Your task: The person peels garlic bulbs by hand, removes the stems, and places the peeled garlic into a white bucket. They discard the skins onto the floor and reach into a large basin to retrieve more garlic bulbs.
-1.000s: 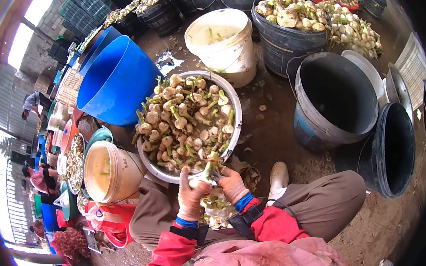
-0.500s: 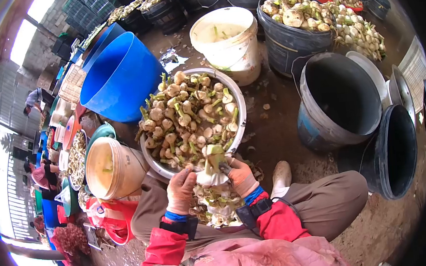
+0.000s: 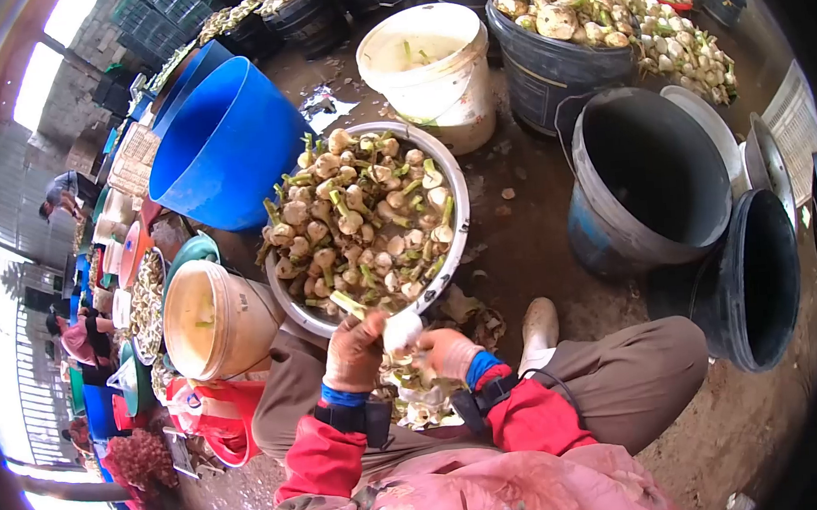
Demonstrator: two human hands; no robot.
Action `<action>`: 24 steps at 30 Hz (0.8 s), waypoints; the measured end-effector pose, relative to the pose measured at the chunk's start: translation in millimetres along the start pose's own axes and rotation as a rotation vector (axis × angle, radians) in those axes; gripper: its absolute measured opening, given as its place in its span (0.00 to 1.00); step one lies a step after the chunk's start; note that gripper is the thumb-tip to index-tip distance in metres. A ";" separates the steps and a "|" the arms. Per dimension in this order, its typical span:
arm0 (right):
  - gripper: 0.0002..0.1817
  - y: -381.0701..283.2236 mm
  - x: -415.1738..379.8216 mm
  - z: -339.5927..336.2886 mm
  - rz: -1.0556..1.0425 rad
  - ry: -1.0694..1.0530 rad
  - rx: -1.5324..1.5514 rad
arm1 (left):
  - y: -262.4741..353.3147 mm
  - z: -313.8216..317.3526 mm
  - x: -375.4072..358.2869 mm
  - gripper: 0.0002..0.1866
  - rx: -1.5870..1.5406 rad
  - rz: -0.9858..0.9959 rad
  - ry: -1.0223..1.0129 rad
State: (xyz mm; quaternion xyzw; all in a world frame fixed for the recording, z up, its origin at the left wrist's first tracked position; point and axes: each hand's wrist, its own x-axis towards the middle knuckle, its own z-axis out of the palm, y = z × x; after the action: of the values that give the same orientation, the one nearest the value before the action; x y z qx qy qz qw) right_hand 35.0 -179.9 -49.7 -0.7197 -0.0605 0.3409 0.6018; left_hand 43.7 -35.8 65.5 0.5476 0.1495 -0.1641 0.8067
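Observation:
A white garlic bulb (image 3: 402, 331) with a green stem is gripped by my left hand (image 3: 356, 351), just over the near rim of a metal basin (image 3: 463, 204). Close to the bulb's right side, my right hand (image 3: 449, 353) has its fingers curled in. Whatever those fingers hold is hidden. The basin is filled with brownish, unpeeled garlic bulbs (image 3: 354, 221) on short stems. Below my hands, between my legs, lies a heap of pale garlic peelings (image 3: 423, 398).
A white bucket (image 3: 443, 96) and a blue tub (image 3: 221, 145) stand beyond the basin. Dark buckets (image 3: 645, 186) stand at the right, one heaped with garlic (image 3: 558, 22). A cream bucket (image 3: 233, 315) and a red bag (image 3: 213, 411) are at the left. People work at the far left.
The layered white outer skin that both hands held is gone from the grip. A smooth white bulb now shows in my left hand, and my right hand sits slightly lower.

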 end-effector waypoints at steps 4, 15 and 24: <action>0.19 -32.5 -16.4 -6.7 -0.355 0.070 0.473 | -10.9 -38.3 30.1 0.11 -0.244 0.077 0.242; 0.21 -25.4 -14.2 -46.2 -0.625 0.751 0.487 | -37.1 -85.0 23.0 0.10 -0.616 0.009 0.505; 0.24 -7.9 -14.5 -53.3 -0.399 0.471 -0.162 | -41.6 -100.4 7.4 0.09 -0.657 -0.098 0.644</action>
State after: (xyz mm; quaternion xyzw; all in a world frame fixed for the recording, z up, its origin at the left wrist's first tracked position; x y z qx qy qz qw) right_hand 56.6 -229.0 -34.2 -0.7984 -0.0863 0.0341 0.5949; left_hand 26.4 42.7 -8.0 0.2786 0.4622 0.0325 0.8413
